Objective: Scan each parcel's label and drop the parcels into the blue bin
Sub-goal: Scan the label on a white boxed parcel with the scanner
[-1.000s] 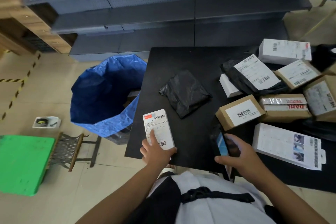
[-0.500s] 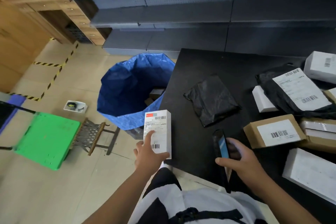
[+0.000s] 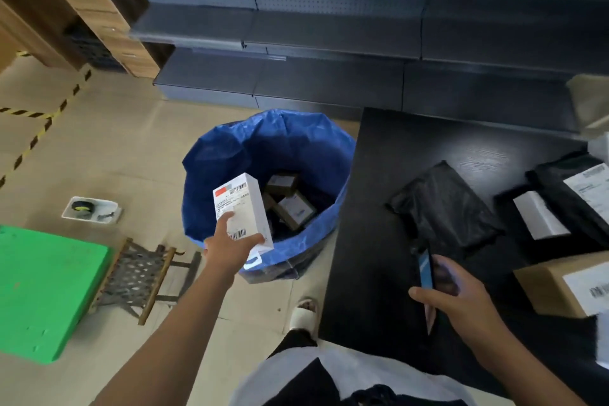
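My left hand (image 3: 227, 242) grips a white labelled box (image 3: 242, 208) by its lower end and holds it over the near rim of the blue bin (image 3: 230, 155). Several brown parcels (image 3: 290, 204) lie at the bottom of the bin. My right hand (image 3: 456, 295) holds a phone scanner (image 3: 425, 269) above the black table (image 3: 372, 208). On the table lie a black poly bag (image 3: 445, 204), a small white box (image 3: 538, 216), a black bag with a white label (image 3: 580, 188) and a brown labelled box (image 3: 566, 287).
Dark grey shelving (image 3: 329, 26) runs behind the bin and table. On the floor to the left are a green pallet (image 3: 43, 293), a small woven stool (image 3: 138, 277) and a white tray (image 3: 90, 209). My shoe (image 3: 304, 313) is near the table's corner.
My left hand has lifted the white box off the table's front edge and carried it left over the bin. The view has swung left. My right hand still holds the scanner.
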`<state>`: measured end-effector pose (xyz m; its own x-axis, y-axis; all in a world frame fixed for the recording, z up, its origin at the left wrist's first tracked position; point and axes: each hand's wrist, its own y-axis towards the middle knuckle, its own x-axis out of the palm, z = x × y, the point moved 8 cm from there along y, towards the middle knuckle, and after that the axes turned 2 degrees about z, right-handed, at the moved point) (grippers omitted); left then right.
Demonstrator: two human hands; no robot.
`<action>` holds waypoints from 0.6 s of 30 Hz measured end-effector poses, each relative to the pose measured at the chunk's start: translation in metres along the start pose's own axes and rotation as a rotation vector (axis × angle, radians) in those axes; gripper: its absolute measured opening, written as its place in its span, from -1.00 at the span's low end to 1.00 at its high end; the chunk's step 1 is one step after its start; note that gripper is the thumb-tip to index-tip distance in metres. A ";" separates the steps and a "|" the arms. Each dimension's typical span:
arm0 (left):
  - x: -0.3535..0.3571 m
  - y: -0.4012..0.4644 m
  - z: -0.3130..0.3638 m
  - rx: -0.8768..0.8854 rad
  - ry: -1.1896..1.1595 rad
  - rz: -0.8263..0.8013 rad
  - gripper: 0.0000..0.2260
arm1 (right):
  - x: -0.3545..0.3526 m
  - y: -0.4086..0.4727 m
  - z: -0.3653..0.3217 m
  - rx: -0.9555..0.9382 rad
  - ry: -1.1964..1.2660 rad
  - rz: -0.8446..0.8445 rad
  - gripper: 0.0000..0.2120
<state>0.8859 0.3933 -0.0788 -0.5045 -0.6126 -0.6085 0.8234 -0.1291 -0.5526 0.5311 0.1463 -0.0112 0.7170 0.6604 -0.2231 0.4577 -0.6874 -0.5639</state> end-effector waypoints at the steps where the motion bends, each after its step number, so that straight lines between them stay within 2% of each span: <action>1: -0.006 0.011 0.004 -0.011 0.018 -0.010 -0.18 | 0.011 0.002 -0.004 0.000 0.016 0.008 0.03; 3: -0.010 0.033 0.013 -0.005 0.083 -0.032 -0.21 | 0.031 0.004 -0.011 -0.006 0.013 0.023 -0.20; 7: -0.005 0.060 0.053 0.072 0.205 -0.089 -0.21 | 0.056 -0.001 -0.017 0.014 0.014 0.052 -0.28; 11: 0.013 0.085 0.084 0.146 0.284 -0.195 -0.08 | 0.060 -0.012 -0.021 0.018 0.024 0.062 -0.48; 13: 0.020 0.092 0.087 0.130 0.334 -0.227 -0.06 | 0.056 -0.019 -0.019 0.035 0.035 0.074 -0.52; 15: 0.027 0.092 0.083 0.103 0.292 -0.219 -0.15 | 0.049 -0.026 -0.014 0.053 0.030 0.103 -0.53; 18: 0.048 0.077 0.074 0.130 0.166 -0.258 -0.43 | 0.035 -0.035 -0.002 0.085 0.056 0.157 -0.45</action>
<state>0.9442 0.2962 -0.1085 -0.7275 -0.4126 -0.5481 0.6836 -0.3688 -0.6298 0.5409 0.1933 0.0022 0.8053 0.5278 -0.2702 0.2936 -0.7508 -0.5916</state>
